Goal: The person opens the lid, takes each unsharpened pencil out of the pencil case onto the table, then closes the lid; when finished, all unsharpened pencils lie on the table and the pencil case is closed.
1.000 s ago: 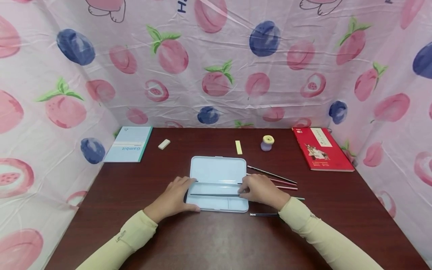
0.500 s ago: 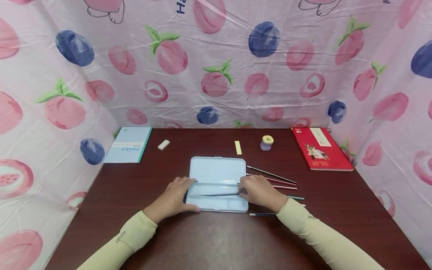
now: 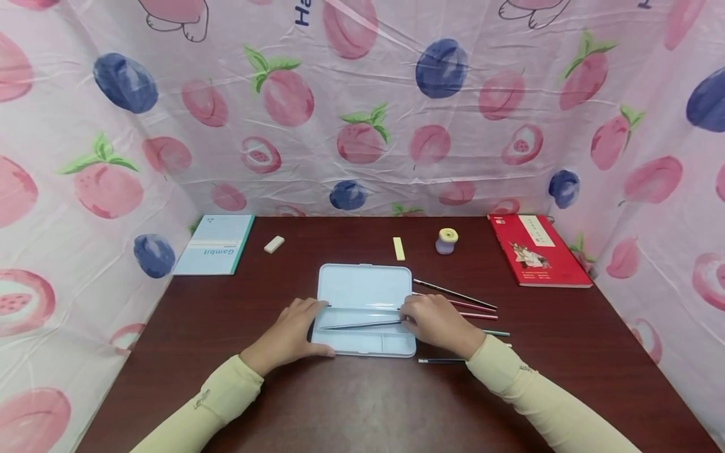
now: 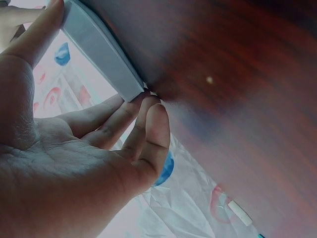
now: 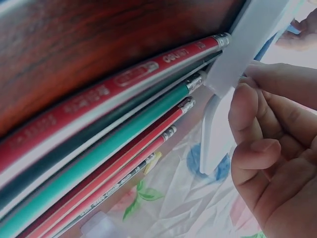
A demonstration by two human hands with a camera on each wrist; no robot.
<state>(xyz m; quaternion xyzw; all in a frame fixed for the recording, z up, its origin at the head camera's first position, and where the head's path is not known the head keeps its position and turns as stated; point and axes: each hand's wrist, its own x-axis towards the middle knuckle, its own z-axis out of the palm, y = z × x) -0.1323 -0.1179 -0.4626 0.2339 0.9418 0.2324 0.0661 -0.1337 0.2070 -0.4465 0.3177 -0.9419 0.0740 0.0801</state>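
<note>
We had the pale blue pencil case [image 3: 365, 286] lying open near the middle of the dark wooden table [image 3: 362, 402], lid flat away from us and tray towards us. Our left hand [image 3: 290, 332] rested at the tray's left end, fingers fairly straight against its side and thumb along the near edge, steadying rather than clutching; the left wrist view showed the fingertips [image 4: 148, 106] touching the case's corner. Our right hand [image 3: 435, 322] sat at the tray's right end, fingers curled, and seemed to pinch the end of a dark pencil [image 3: 359, 325] that lay slightly askew in the tray's long compartment.

By our judgement the packing had barely begun: one pencil was in the tray, while several pencils [image 3: 455, 301] lay on the table just right of the case, red, green and dark ones side by side in the right wrist view [image 5: 99, 144], and a further blue pencil [image 3: 442, 360] lay near our right sleeve. A white eraser [image 3: 274, 244], a yellow strip [image 3: 399, 248] and a small purple-and-yellow sharpener-like object [image 3: 447, 241] stood well apart at the back, between a light blue notebook [image 3: 215, 244] and a red book [image 3: 538, 250].

Our right hand covered the pencil's right end, so the exact pinch was hard to confirm. The loose pencils ran partly under that wrist, so we could not count them
</note>
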